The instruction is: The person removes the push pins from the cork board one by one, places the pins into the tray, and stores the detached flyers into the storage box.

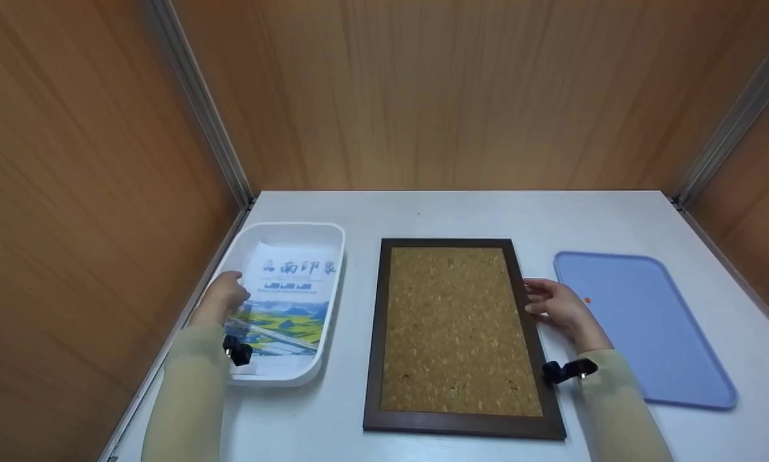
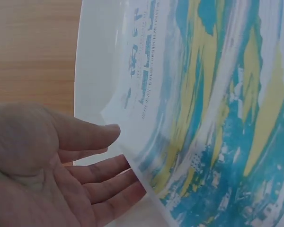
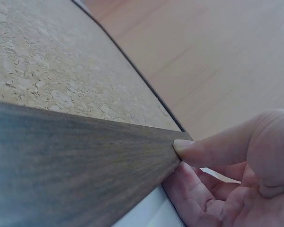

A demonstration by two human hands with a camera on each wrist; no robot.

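Nearest the head camera: dark wooden-framed rectangular cork board (image 1: 461,337), flat on the white table (image 1: 461,212) between white plastic bin (image 1: 323,321) and blue flat plastic tray (image 1: 653,327). Right hand (image 1: 557,305) at the frame's right edge, thumb tip touching the wood, fingers loosely curled beside it. Left hand (image 1: 224,296) in the bin, fingers relaxed and slightly spread under the edge of a printed blue-and-yellow landscape sheet (image 1: 288,301).

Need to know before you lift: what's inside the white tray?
The white tray holds a printed sheet in blue and yellow, its left edge at the left hand. Whatever lies beneath the sheet is covered.
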